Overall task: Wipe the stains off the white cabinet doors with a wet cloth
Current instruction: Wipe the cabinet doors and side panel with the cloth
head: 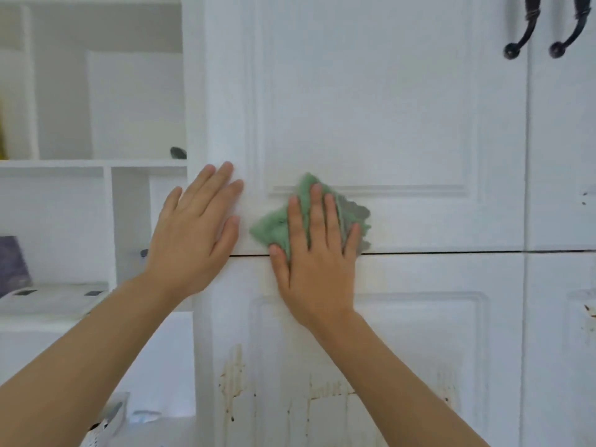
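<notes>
Two hands work flat against the upper cabinet door (371, 108), near its bottom edge. Risk, as a judgement: the heaviest stains (235, 375), brownish drip marks with dark specks, lie on the lower door (419, 333), well below the cloth (277, 225); strokes confined to the upper panel would leave them untouched, and a wet cloth dragged down through them could smear the residue across clean paint. Pressure near the door's hinge-side corner may also flex it, though the bracing hand limits this. Right hand (314, 256): fingers straight and spread, palm pressing the green cloth against the door just above the dark gap between upper and lower doors; it pins the cloth rather than clutching it. Left hand (196, 233): released, fingers extended, resting flat on the door's left frame beside the cloth, holding nothing. Black handles (535, 30) hang at the upper right corner, well apart from both hands.
</notes>
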